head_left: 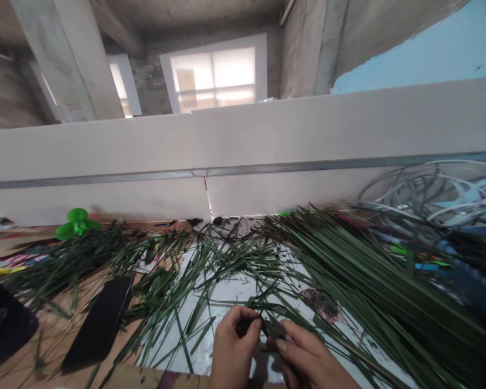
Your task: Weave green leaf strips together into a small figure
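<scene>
My left hand (237,337) is closed, thumb and forefinger pinched on a thin dark leaf strip (264,325). My right hand (305,354) grips a pair of scissors (274,326) with dark blades and a bit of purple at the handle. The blades point up and left, close to the left fingertips; whether they touch the strip I cannot tell. Under both hands lies a white sheet (204,351) strewn with cut green leaf pieces (230,256). To the right of my right hand stretches a big bundle of long green leaves (372,275).
Left of the sheet lies a black phone (99,324), with a dark object (6,324) beyond it. A green three-lobed item (78,222) stands at the back left. Coiled white strips (433,186) lie at the back right. A white partition (267,135) bounds the table's far side.
</scene>
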`<state>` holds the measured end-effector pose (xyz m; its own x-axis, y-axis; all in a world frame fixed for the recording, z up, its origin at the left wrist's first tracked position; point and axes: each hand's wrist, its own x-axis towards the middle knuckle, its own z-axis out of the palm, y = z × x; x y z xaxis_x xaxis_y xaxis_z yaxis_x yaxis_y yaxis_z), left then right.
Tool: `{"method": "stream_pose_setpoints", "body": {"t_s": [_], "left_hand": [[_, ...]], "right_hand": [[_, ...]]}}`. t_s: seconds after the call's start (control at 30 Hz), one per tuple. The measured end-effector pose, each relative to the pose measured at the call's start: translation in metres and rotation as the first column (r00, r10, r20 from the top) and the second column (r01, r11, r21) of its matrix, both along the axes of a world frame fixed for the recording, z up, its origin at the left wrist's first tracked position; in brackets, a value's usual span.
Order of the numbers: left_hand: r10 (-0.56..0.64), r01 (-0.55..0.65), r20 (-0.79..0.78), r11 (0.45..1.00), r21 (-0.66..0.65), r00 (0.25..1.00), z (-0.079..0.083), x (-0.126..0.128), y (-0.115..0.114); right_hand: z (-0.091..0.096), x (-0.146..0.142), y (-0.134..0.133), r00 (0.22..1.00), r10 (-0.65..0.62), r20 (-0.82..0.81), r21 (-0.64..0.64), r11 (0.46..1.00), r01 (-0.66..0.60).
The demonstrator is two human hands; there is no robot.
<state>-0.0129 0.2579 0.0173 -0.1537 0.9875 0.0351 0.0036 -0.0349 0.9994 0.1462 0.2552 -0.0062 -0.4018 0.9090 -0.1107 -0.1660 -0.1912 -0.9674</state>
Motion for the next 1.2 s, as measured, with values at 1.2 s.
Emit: {"method": "stream_pose_setpoints", "body": {"t_s": [1.2], "left_hand": [[-0.082,0.089,0.135,0.995,-0.045,0.987,-0.007,0.001,0.004]], "right_hand": [[0.029,0.008,0.012,0.977,-0.211,-0.028,0.028,0.977,0.212]]}}
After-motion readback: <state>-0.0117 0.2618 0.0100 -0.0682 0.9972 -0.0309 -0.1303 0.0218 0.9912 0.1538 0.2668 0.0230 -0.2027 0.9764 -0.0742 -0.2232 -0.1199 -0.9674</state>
